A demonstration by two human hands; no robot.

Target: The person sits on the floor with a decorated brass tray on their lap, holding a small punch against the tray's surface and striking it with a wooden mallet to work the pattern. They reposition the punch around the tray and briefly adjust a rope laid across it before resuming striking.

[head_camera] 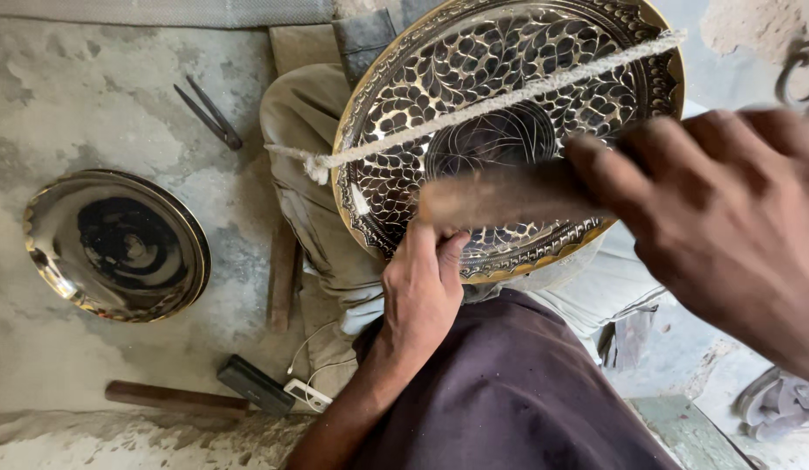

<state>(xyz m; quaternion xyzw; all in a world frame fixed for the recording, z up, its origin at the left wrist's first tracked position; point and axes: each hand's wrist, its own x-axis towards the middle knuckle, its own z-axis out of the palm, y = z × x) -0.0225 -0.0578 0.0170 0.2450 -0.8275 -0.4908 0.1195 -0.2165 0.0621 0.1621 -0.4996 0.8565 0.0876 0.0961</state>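
Right hand (727, 226) closed on wooden tool (500, 196) — left hand (422, 287) steadies engraved plate (509, 96).

The wooden tool (500, 196) across the engraved brass plate (474, 78) is smeared by motion blur, so its shape and tip cannot be made out. The right hand (727, 226) gripping it is blurred too, its wrist cut off by the frame's right edge. The plate's top rim runs out of the picture. Below the plate's lower rim, the left hand (422, 292) hides its fingertips.
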